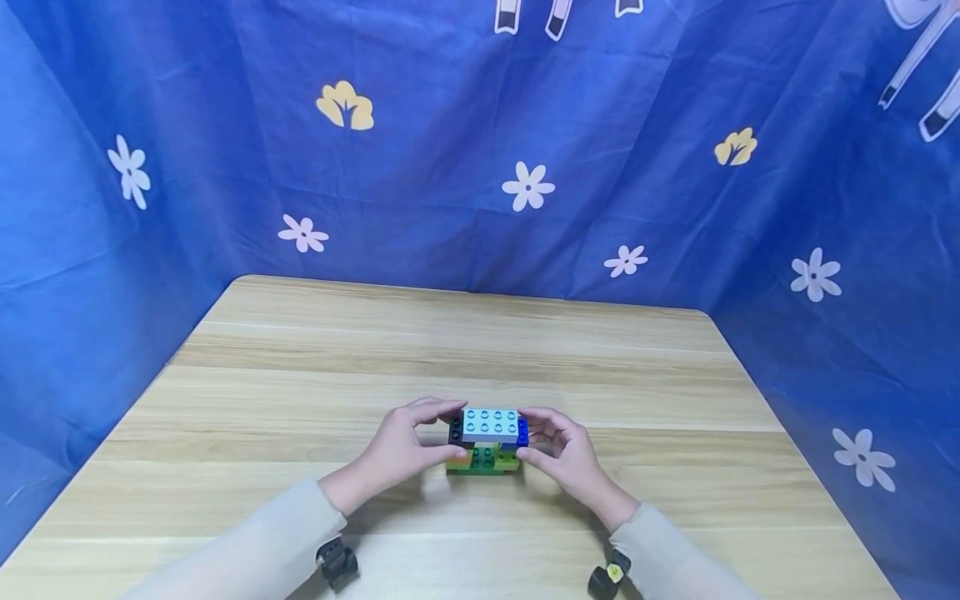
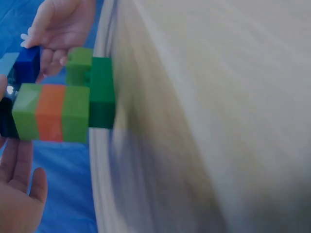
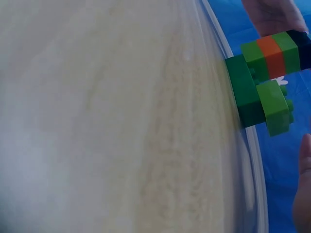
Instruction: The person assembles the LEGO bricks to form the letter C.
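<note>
A small toy-brick structure sits between the two hands near the middle of the table. Its dark green base brick (image 2: 102, 92) stands at the bottom. On one end rises a column of light green and orange bricks (image 2: 50, 112), topped by a black brick (image 1: 456, 432). A lower light green brick (image 3: 273, 108) on the other end has bare studs. Across the top lies a light blue brick (image 1: 491, 426), with a dark blue brick (image 1: 522, 432) under its right end. My left hand (image 1: 402, 447) grips the black-brick end; my right hand (image 1: 567, 458) pinches the dark blue brick.
The wood-grain table (image 1: 480, 350) spreads around the structure. A blue curtain (image 1: 450, 167) with flower prints hangs behind the table and along both sides. Each wrist carries a small black camera, such as the left camera (image 1: 337, 562).
</note>
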Demonstrator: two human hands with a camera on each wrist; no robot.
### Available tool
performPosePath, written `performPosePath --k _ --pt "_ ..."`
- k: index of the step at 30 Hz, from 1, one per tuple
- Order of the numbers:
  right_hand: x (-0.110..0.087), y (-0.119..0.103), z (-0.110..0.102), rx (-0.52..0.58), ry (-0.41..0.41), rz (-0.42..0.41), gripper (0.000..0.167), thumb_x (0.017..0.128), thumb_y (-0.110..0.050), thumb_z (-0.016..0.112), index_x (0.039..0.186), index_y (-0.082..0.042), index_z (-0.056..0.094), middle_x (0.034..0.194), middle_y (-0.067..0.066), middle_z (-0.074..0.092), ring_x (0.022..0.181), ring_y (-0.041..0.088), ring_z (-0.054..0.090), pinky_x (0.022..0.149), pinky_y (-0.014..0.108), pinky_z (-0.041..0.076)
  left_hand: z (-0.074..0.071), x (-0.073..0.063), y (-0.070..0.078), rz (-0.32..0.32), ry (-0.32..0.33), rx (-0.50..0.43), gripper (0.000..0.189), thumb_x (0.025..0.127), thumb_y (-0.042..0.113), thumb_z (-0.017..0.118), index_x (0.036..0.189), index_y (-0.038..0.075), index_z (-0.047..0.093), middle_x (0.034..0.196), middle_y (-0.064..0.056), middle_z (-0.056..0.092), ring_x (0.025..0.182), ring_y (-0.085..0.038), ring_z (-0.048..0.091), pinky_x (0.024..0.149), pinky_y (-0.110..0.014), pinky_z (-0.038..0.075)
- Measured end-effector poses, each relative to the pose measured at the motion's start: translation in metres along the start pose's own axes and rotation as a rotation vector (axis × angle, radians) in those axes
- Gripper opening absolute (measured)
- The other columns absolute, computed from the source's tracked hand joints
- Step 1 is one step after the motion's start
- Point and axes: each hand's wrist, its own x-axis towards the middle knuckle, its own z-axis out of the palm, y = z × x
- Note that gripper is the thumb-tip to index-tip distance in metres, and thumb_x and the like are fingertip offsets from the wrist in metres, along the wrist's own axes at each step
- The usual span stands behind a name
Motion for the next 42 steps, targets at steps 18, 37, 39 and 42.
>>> performPosePath --k 18,37,39,42 --pt "0.004 -0.030 0.003 -0.096 0.006 0.044 0.044 0.075 0.013 0.071 0.116 0.012 0.055 0.101 0.024 0.063 0.092 0.017 0.062 0.080 0.045 0.053 -0.001 -0.013 -0.012 -0.122 -0.040 -0.068 0.041 0.073 0.012 0.082 0.110 0.003 0.068 0.099 -0.004 0.069 0.093 -0.022 0.064 0.085 -0.040 0.053" --pt "0.048 0.003 0.002 -0.174 0.123 0.334 0.033 0.088 -0.006 0.067 0.116 0.009 0.061 0.098 0.018 0.067 0.084 0.017 0.064 0.075 0.029 0.055 0.003 0.024 -0.033 -0.352 -0.013 -0.119 0.045 0.088 0.023 0.068 0.121 -0.006 0.059 0.108 -0.015 0.067 0.099 -0.026 0.064 0.092 -0.042 0.048" --pt "0.050 0.014 0.001 -0.186 0.140 0.353 0.033 0.088 -0.010 0.068 0.115 0.007 0.062 0.097 0.015 0.067 0.084 0.020 0.064 0.074 0.030 0.055 0.003 0.026 -0.034 -0.372 -0.013 -0.098 0.045 0.089 0.025 0.067 0.121 -0.006 0.059 0.109 -0.015 0.067 0.102 -0.028 0.063 0.095 -0.044 0.045" --pt "0.050 0.032 0.000 -0.208 0.165 0.385 0.034 0.088 -0.016 0.069 0.114 0.004 0.063 0.096 0.012 0.068 0.084 0.023 0.064 0.072 0.030 0.055 0.004 0.029 -0.034 -0.403 -0.013 -0.064 0.044 0.090 0.027 0.066 0.121 -0.005 0.060 0.108 -0.014 0.068 0.103 -0.029 0.062 0.096 -0.045 0.044"
